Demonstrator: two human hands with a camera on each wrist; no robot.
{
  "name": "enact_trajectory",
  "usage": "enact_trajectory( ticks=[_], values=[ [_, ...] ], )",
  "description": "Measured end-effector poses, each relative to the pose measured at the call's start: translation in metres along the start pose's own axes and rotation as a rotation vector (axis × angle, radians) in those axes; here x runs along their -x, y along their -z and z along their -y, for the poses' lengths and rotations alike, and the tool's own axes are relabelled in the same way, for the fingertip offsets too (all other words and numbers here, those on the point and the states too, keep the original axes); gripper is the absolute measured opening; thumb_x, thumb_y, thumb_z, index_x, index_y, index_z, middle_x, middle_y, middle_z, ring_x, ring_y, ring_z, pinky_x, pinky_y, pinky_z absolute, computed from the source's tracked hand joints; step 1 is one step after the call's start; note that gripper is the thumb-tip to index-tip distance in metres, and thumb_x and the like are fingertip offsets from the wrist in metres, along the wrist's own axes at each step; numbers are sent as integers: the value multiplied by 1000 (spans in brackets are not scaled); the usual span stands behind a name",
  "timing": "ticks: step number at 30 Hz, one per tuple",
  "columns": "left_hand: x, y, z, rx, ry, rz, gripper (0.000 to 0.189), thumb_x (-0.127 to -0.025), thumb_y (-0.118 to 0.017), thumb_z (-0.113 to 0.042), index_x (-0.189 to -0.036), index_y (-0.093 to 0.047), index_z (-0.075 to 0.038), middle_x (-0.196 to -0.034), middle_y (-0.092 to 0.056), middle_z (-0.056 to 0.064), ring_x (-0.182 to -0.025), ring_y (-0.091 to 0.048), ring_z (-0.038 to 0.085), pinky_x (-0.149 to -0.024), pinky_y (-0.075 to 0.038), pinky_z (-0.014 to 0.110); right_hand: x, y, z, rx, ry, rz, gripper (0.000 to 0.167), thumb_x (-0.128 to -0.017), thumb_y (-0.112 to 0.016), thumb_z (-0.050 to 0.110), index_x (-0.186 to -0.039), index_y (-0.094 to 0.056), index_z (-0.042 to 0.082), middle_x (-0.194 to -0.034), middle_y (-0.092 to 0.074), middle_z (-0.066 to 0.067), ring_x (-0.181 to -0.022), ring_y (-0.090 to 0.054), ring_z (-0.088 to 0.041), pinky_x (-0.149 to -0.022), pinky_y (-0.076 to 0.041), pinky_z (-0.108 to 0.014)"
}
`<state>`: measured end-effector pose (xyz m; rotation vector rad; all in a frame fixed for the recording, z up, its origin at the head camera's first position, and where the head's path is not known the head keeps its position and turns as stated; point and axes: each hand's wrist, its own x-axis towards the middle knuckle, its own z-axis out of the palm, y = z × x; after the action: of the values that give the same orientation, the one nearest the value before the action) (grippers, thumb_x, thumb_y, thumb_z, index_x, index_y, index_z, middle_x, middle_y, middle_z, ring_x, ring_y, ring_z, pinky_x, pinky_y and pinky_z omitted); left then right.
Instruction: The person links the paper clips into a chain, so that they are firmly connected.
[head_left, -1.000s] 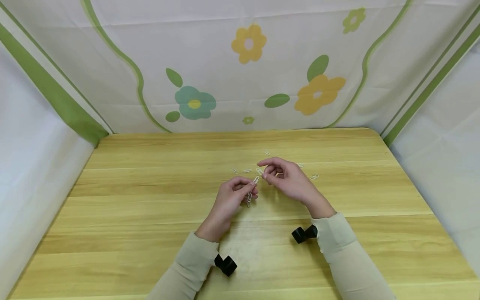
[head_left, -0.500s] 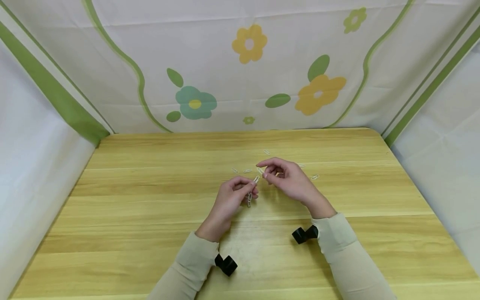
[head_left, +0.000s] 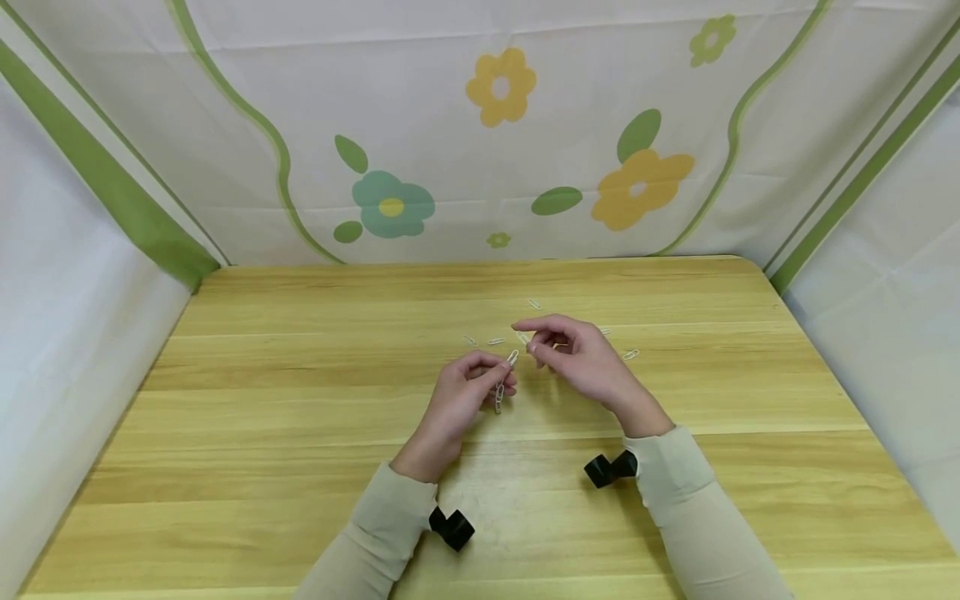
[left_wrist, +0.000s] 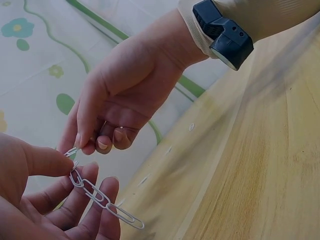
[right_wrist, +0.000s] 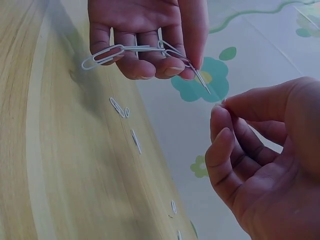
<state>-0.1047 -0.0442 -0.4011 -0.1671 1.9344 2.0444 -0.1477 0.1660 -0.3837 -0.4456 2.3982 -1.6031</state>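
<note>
Counting two hands. With left hand, pinches a chain of linked white paper clips between thumb and fingers. Counts four links in the right-wrist view (one poking out past the pinch, three trailing across curled fingers). With right hand, pinches one single paper clip between thumb and index finger (mostly hidden in the right-wrist view). Holds both above the desk, clip near the chain's upper end; shows a gap in the head view, overlaps in the left-wrist view.

Scattered on the desk, counts five loose paper clips: leftmost clip, its near neighbour, farthest clip, half-hidden clip behind the right hand, rightmost clip just beyond that hand.

Wears two beige sleeves, left sleeve and right sleeve, plus two black wrist cameras: left camera, right camera. Behind the desk, has a white cloth printed with five flowers: two yellow-orange flowers, one teal flower, two small green flowers. Adds four green leaves (same cloth).
</note>
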Motion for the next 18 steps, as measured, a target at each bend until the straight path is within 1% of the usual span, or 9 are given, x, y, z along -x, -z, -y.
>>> enact_trajectory(
  ticks=[2,5,7,10,14,18],
  values=[
    [0,0,0,-1,1,1,28,-107,-68,-23,-123,-71,0,-108,-79,15,-92,-75,17,-75,-54,29,0,0,0,0,-5,-2,32,-108,-65,14,-139,-72,17,-113,-70,-26,-94,-68,-36,-82,-59,-40],
    [0,0,0,-3,2,3,29,-108,-68,-23,-124,-71,1,-109,-79,16,-92,-75,17,-75,-54,29,0,0,0,-10,-11,-5,31,-108,-66,15,-138,-72,15,-111,-70,-26,-95,-68,-43,-81,-60,-43],
    [1,0,0,-2,1,4,29,-108,-68,-24,-124,-71,1,-109,-79,15,-92,-75,16,-76,-54,29,0,-1,1,-24,-13,-5,31,-108,-67,16,-138,-71,13,-111,-70,-27,-96,-68,-46,-81,-61,-44],
    [1,1,0,-1,-6,6,28,-107,-69,-23,-123,-71,0,-107,-79,13,-92,-74,16,-76,-55,29,0,-1,1,-49,-11,-2,31,-107,-67,15,-137,-69,8,-111,-70,-27,-96,-68,-47,-82,-63,-45],
    [1,1,0,2,-13,8,26,-107,-69,-22,-123,-72,-2,-106,-79,12,-92,-74,16,-76,-55,30,0,-2,1,-75,-2,8,30,-107,-67,12,-136,-67,4,-112,-70,-27,-95,-71,-44,-82,-64,-46],
    [1,1,-1,7,-22,15,25,-107,-69,-21,-123,-72,-2,-104,-80,9,-90,-73,16,-77,-55,30,-1,-3,1,-82,-4,10,28,-107,-67,11,-133,-67,0,-112,-70,-28,-92,-73,-34,-83,-65,-46]
  ],
)
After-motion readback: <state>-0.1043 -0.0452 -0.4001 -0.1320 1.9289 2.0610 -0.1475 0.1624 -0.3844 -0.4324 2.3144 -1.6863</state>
